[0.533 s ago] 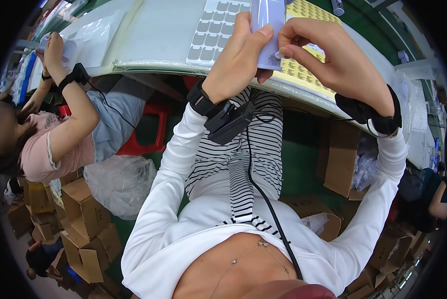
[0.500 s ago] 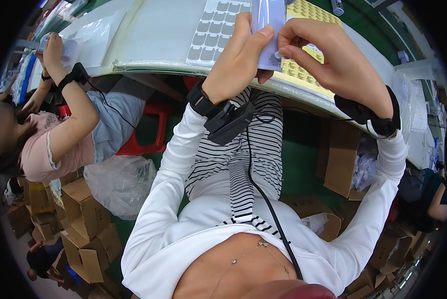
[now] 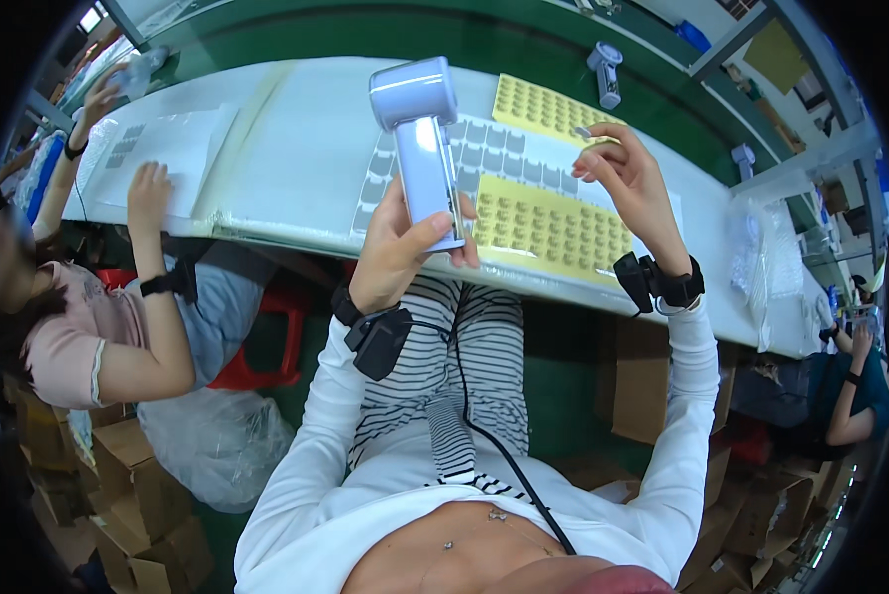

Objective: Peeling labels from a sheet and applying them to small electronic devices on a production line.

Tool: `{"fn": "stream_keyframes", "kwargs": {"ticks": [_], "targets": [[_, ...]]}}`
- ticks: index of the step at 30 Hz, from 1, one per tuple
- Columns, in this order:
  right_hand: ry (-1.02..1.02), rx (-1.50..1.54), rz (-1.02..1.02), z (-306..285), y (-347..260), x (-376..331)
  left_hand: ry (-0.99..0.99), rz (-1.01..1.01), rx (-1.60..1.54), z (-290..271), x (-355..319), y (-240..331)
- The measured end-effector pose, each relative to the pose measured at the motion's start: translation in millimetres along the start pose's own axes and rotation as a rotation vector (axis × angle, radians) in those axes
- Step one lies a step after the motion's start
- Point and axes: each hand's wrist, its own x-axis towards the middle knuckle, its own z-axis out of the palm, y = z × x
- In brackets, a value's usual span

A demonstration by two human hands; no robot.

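Note:
My left hand [image 3: 393, 246] is closed round the handle of a lavender hair-dryer-shaped device [image 3: 423, 163]. Its thick round head points up and away, and a shiny strip runs along the handle's right side. My right hand [image 3: 630, 178] is raised over the table, apart from the device, with its fingers curled. A small grey piece [image 3: 583, 132] shows at its fingertips; what it is I cannot make out. Under my hands lie a sheet of grey stickers [image 3: 499, 148], a yellow sticker sheet [image 3: 553, 226] in front and another yellow sheet [image 3: 543, 107] behind.
The white table [image 3: 311, 109] stretches to both sides. Similar lavender devices [image 3: 608, 77] stand beyond its far edge. On the left a co-worker [image 3: 88, 327] sits by a paper sheet [image 3: 182, 148]. Cardboard boxes [image 3: 652, 381] and a plastic bag [image 3: 216, 445] are below the table.
The device has come into fuller view, upright in my left hand. My right hand has moved off it to the right. The co-worker's hands have come apart.

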Motion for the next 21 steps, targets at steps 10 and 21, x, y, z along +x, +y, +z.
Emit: {"fn": "stream_keyframes", "kwargs": {"ticks": [10, 21], "targets": [[-0.131, -0.244, 0.160, 2.2, 32.0, 56.5, 0.100, 0.021, -0.015, -19.3, 7.0, -0.2], [-0.078, -0.231, 0.120, -3.9, 35.9, 47.5, 0.050, -0.011, 0.048, -32.5, 10.6, 7.3]]}}
